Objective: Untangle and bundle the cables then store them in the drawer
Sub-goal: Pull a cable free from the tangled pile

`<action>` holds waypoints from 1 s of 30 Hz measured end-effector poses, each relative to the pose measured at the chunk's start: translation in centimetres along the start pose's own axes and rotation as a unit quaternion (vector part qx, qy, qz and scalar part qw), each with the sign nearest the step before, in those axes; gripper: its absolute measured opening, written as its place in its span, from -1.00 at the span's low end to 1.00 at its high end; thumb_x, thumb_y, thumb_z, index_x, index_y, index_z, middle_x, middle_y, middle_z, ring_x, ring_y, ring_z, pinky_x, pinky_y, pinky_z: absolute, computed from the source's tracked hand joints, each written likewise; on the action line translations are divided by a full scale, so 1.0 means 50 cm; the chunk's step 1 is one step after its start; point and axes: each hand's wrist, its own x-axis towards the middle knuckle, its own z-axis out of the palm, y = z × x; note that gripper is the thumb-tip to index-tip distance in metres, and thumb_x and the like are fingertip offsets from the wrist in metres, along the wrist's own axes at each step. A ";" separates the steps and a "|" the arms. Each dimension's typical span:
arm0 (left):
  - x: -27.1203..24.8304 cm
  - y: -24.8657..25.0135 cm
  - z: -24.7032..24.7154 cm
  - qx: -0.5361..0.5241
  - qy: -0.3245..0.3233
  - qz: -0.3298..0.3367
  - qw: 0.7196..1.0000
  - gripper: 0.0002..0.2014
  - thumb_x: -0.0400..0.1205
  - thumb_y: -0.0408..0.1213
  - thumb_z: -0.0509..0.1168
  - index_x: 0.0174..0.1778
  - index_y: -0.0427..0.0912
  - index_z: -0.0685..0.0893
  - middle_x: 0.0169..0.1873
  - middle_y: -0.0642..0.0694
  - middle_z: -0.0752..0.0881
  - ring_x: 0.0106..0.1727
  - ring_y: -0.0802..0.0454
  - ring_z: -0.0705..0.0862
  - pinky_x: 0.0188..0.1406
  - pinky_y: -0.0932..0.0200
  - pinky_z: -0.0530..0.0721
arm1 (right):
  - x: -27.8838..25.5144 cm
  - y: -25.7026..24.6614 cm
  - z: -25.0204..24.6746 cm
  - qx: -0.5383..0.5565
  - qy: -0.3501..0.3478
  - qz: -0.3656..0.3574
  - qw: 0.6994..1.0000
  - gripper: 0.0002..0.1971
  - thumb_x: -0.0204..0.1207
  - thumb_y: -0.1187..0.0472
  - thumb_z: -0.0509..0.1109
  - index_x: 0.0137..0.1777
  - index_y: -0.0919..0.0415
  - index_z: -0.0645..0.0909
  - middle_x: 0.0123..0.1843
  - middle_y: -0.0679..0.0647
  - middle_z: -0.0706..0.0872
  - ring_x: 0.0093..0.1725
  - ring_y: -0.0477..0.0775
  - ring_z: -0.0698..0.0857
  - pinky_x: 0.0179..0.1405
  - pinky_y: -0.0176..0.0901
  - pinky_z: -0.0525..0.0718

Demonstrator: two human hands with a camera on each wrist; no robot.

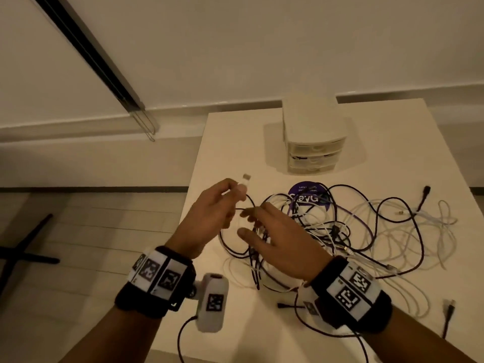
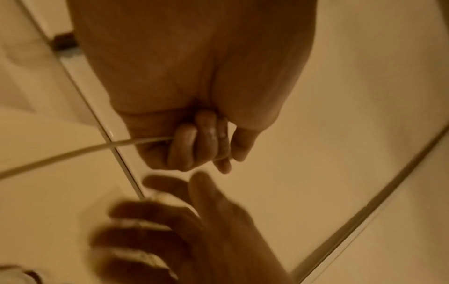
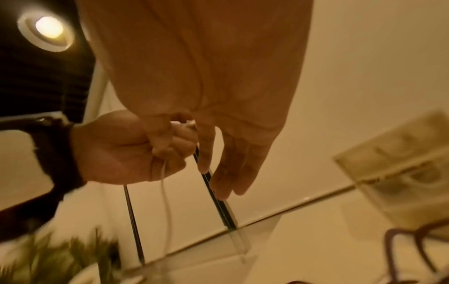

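Observation:
A tangle of black, white and purple cables (image 1: 330, 226) sprawls over the white table (image 1: 235, 142). My left hand (image 1: 230, 195) is raised at the tangle's left edge. It grips a white cable (image 2: 73, 153) whose USB plug (image 1: 245, 183) sticks up past the fingers. My right hand (image 1: 262, 224) hovers over the tangle with straight, spread fingers, its fingertips close to the left hand and near a thin dark cable. The right wrist view shows the left hand (image 3: 121, 149) closed round the white cable (image 3: 166, 201). A small white drawer unit (image 1: 311, 142) with closed drawers stands at the back.
A round purple sticker (image 1: 306, 192) lies under the cables. Loose black plugs lie at the right (image 1: 425, 191) and near the front (image 1: 449, 307). The table's left edge drops to a tiled floor with a black stand (image 1: 26, 247).

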 end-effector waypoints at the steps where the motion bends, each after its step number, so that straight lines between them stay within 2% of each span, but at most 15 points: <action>1: -0.003 0.024 0.014 -0.058 -0.012 0.023 0.998 -0.75 0.79 -0.08 0.20 -0.02 -0.17 0.65 -0.47 0.00 0.26 -0.46 0.10 0.25 -0.45 0.26 0.32 | 0.010 -0.017 -0.010 0.066 -0.017 0.013 0.998 -0.65 0.67 -0.18 0.22 0.33 -0.04 0.51 0.18 -0.14 0.62 0.15 -0.22 0.63 0.19 -0.12 0.64; 4: -0.004 0.076 0.047 -0.166 -0.046 0.068 0.983 -0.80 0.82 -0.19 0.14 0.20 -0.16 0.62 -0.40 -0.07 0.24 -0.42 0.07 0.23 -0.42 0.21 0.24 | 0.020 -0.055 -0.039 0.314 -0.049 0.052 0.947 -0.70 0.67 -0.01 0.32 0.32 0.07 0.50 0.09 0.12 0.78 0.11 0.09 0.77 0.27 0.07 0.67; 6: -0.006 0.104 0.049 -0.182 -0.040 0.114 0.976 -0.83 0.83 -0.22 0.10 0.18 -0.14 0.57 -0.40 -0.01 0.29 -0.43 0.09 0.21 -0.44 0.18 0.18 | 0.009 -0.065 -0.052 0.397 -0.052 0.074 0.914 -0.74 0.72 0.08 0.28 0.24 0.26 0.52 -0.26 0.21 0.74 -0.25 0.18 0.77 -0.03 0.01 0.74; 7: -0.007 0.120 0.042 -0.158 -0.016 0.147 0.976 -0.84 0.84 -0.22 0.07 0.14 -0.14 0.55 -0.41 0.04 0.30 -0.46 0.12 0.22 -0.48 0.22 0.19 | -0.002 -0.064 -0.057 0.390 -0.055 0.081 0.916 -0.73 0.72 0.07 0.25 0.11 0.32 0.56 -0.43 0.13 0.62 -0.45 0.11 0.66 -0.26 -0.07 0.69; 9: -0.008 0.154 0.007 -0.074 0.047 0.220 0.971 -0.83 0.86 -0.23 0.03 0.04 -0.11 0.50 -0.45 0.09 0.32 -0.53 0.17 0.23 -0.61 0.28 0.23 | -0.035 -0.048 -0.064 0.341 -0.070 0.079 0.934 -0.66 0.71 0.03 0.23 -0.14 0.28 0.61 -0.52 -0.08 0.44 -0.55 -0.06 0.46 -0.45 -0.20 0.54; 13: -0.020 0.203 -0.108 -0.018 0.137 0.296 0.945 -0.80 0.84 -0.12 0.08 -0.12 0.02 0.43 -0.44 0.11 0.34 -0.56 0.21 0.22 -0.67 0.32 0.26 | -0.111 0.021 -0.107 0.217 -0.058 0.061 0.973 -0.73 0.69 -0.08 0.24 -0.23 -0.11 0.59 -0.39 -0.16 0.54 -0.38 -0.15 0.52 -0.35 -0.24 0.56; 16: -0.026 0.192 -0.162 -0.027 0.156 0.283 0.946 -0.73 0.75 -0.18 0.28 -0.25 0.00 0.40 -0.48 0.16 0.40 -0.59 0.24 0.25 -0.66 0.31 0.26 | -0.134 0.067 -0.149 0.095 0.028 0.063 0.993 -0.60 0.64 -0.29 0.16 -0.19 -0.01 0.53 -0.41 -0.01 0.53 -0.40 -0.01 0.53 -0.34 -0.07 0.63; 18: -0.025 0.167 -0.142 -0.022 0.133 0.252 0.958 -0.74 0.64 -0.15 0.37 -0.31 -0.03 0.47 -0.54 0.20 0.42 -0.60 0.23 0.28 -0.62 0.30 0.29 | -0.123 0.067 -0.162 0.065 0.085 0.054 0.993 -0.59 0.66 -0.24 0.15 -0.18 0.08 0.50 -0.43 0.12 0.49 -0.43 0.11 0.50 -0.37 0.11 0.61; 20: -0.020 0.138 -0.069 0.030 0.066 0.221 0.973 -0.77 0.61 -0.09 0.42 -0.24 -0.10 0.57 -0.58 0.22 0.49 -0.57 0.28 0.39 -0.54 0.37 0.39 | -0.098 0.035 -0.160 0.059 0.102 0.022 0.993 -0.65 0.73 -0.10 0.16 -0.18 0.12 0.50 -0.47 0.08 0.42 -0.47 -0.05 0.40 -0.42 -0.16 0.51; 22: -0.017 0.111 0.017 0.074 -0.036 0.167 0.982 -0.69 0.58 0.07 0.46 -0.02 -0.11 0.69 -0.48 0.16 0.68 -0.42 0.32 0.61 -0.27 0.37 0.61 | -0.070 -0.006 -0.151 0.053 0.092 -0.018 0.994 -0.75 0.74 0.04 0.17 -0.11 0.10 0.56 -0.47 -0.04 0.40 -0.47 -0.10 0.39 -0.44 -0.36 0.36; 24: -0.021 0.090 0.074 0.096 -0.109 0.111 0.983 -0.56 0.54 0.21 0.44 0.16 -0.03 0.72 -0.18 0.02 0.83 -0.07 0.15 0.80 0.13 -0.01 0.76 | -0.052 -0.033 -0.143 0.043 0.081 -0.037 0.995 -0.82 0.74 0.09 0.17 -0.03 -0.17 0.57 -0.47 -0.07 0.52 -0.49 -0.05 0.43 -0.48 -0.32 0.36; 25: -0.023 0.084 0.087 0.104 -0.121 0.095 0.983 -0.56 0.55 0.22 0.43 0.17 -0.02 0.72 -0.08 0.00 0.85 0.02 0.09 0.82 0.20 -0.14 0.75 | -0.048 -0.038 -0.141 0.043 0.080 -0.034 0.995 -0.78 0.74 0.12 0.19 0.00 -0.29 0.53 -0.46 -0.05 0.58 -0.50 -0.02 0.45 -0.49 -0.27 0.39; 27: -0.022 0.081 0.083 0.119 -0.125 0.076 0.982 -0.63 0.58 0.18 0.43 0.10 -0.02 0.74 -0.08 0.09 0.84 -0.02 0.19 0.81 0.10 -0.02 0.75 | -0.051 -0.038 -0.138 0.050 0.083 -0.016 0.995 -0.67 0.72 0.18 0.24 -0.05 -0.41 0.50 -0.45 -0.11 0.60 -0.50 -0.05 0.47 -0.48 -0.32 0.37; 29: -0.025 0.092 0.069 0.129 -0.151 0.071 0.978 -0.71 0.63 0.08 0.37 0.07 -0.05 0.72 -0.27 0.26 0.79 -0.26 0.35 0.72 -0.15 0.36 0.61 | -0.059 -0.044 -0.135 0.068 0.080 -0.003 0.994 -0.69 0.71 0.15 0.25 -0.10 -0.38 0.52 -0.42 -0.19 0.59 -0.46 -0.12 0.47 -0.42 -0.38 0.39; 30: -0.029 0.099 0.063 0.129 -0.172 0.075 0.974 -0.76 0.68 -0.01 0.34 0.08 -0.10 0.70 -0.42 0.32 0.72 -0.40 0.36 0.65 -0.30 0.49 0.51 | -0.063 -0.052 -0.134 0.089 0.077 -0.001 0.993 -0.75 0.72 0.13 0.25 -0.08 -0.29 0.58 -0.39 -0.16 0.61 -0.43 -0.12 0.48 -0.40 -0.29 0.43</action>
